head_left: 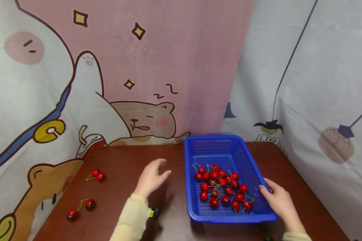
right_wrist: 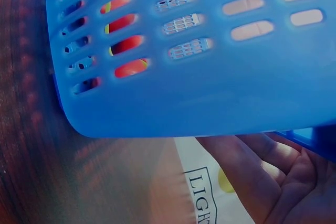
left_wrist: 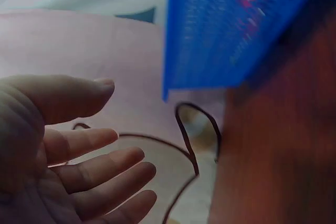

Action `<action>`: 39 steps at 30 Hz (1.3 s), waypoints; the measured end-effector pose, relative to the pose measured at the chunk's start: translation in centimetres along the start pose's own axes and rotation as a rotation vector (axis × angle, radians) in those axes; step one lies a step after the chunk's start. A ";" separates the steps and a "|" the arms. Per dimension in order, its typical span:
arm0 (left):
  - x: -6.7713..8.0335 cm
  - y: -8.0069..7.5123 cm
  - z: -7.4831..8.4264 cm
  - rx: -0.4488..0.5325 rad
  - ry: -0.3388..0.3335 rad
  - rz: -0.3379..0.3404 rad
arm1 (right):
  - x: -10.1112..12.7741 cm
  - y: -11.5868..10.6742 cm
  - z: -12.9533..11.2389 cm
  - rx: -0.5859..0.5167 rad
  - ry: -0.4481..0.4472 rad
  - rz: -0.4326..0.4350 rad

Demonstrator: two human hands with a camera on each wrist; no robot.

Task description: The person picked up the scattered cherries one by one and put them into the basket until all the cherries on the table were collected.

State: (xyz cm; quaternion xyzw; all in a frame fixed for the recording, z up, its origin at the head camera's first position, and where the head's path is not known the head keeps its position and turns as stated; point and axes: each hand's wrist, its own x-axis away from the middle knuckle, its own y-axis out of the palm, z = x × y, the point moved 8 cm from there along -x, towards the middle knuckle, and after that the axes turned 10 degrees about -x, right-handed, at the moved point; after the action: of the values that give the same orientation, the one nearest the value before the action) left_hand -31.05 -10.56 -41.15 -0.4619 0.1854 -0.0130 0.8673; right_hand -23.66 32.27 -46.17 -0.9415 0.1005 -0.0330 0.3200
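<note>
A blue plastic basket (head_left: 229, 219) with slotted walls holds many red cherries (head_left: 221, 182) with green stems, gathered toward its near half. My right hand (head_left: 279, 201) grips the basket's right rim, thumb over the top edge and fingers on the outside. In the right wrist view, the basket's slotted side (right_wrist: 184, 98) fills the upper part, with cherries showing through the slots. My left hand (head_left: 152, 177) is left of the basket, apart from it, holding nothing. Its fingers (left_wrist: 105, 169) are loosely bent with the thumb spread away.
On the left of the brown table (head_left: 123, 160) lie two joined cherries (head_left: 100, 176), and nearer, another stemmed pair (head_left: 89, 204). Cartoon-printed cloth (head_left: 184, 67) hangs behind the table and along its sides. A small black item (head_left: 155, 213) with a yellow patch sits at the left sleeve.
</note>
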 end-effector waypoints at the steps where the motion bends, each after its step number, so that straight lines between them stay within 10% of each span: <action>1: 0.2 0.0 -0.5 -0.023 -0.005 -0.009 | 0.0 0.0 0.0 -0.001 0.000 0.001; 25: 6.1 -4.0 -13.3 -0.298 -0.154 -0.134 | 0.2 0.0 0.0 -0.011 0.012 0.002; 39: 7.9 -9.5 -19.9 -0.371 -0.271 -0.194 | 0.1 0.0 -0.1 -0.007 0.012 0.002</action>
State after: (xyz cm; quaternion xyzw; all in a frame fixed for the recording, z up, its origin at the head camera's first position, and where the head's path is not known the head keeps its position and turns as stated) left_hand -28.92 -33.33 -45.97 -0.6264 0.0217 0.0003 0.7792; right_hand -23.56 32.21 -46.10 -0.9423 0.1034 -0.0382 0.3161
